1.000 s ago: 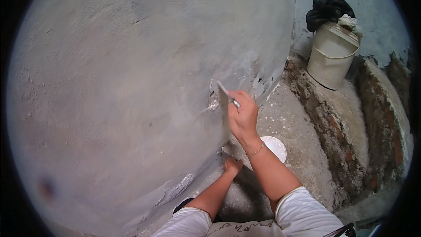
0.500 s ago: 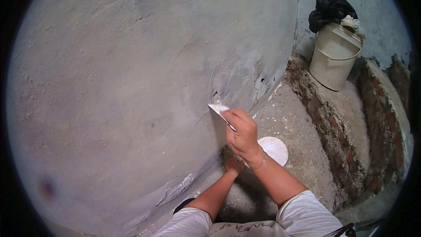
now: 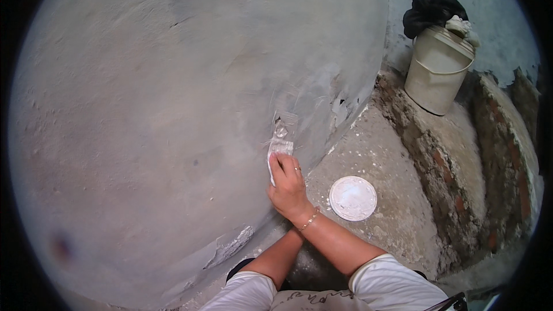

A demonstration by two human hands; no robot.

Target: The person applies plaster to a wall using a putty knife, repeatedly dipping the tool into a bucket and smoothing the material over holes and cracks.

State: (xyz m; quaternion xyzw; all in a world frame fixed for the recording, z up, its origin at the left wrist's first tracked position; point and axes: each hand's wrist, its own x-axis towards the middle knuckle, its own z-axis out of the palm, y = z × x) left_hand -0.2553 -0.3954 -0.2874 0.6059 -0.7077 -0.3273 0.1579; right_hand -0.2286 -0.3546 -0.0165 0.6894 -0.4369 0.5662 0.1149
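Note:
My right hand (image 3: 287, 189) grips a flat putty knife (image 3: 280, 147), the fingers pinched round its near end. The blade lies against the grey plastered wall (image 3: 144, 138), just below a small hole with pale wet filler (image 3: 281, 131) smeared around it. My left forearm (image 3: 276, 258) passes under the right one, and my left hand is hidden behind the right wrist, so its fingers do not show. To the right of my right hand, a round white lid or shallow tub (image 3: 353, 198) coated with white paste rests on the floor.
Rough concrete steps with exposed brick (image 3: 443, 167) rise at the right. A white bucket (image 3: 438, 72) stands on them, topped by a black plastic bag (image 3: 433, 11) and whitish lumps. Another damaged spot (image 3: 340, 103) marks the wall near the floor edge. Peeling plaster (image 3: 230, 246) shows low down.
My right hand has moved left and down, and the putty knife has gone from tilted off the wall to flat against it. Filler now spreads around the hole. My left hand has become hidden.

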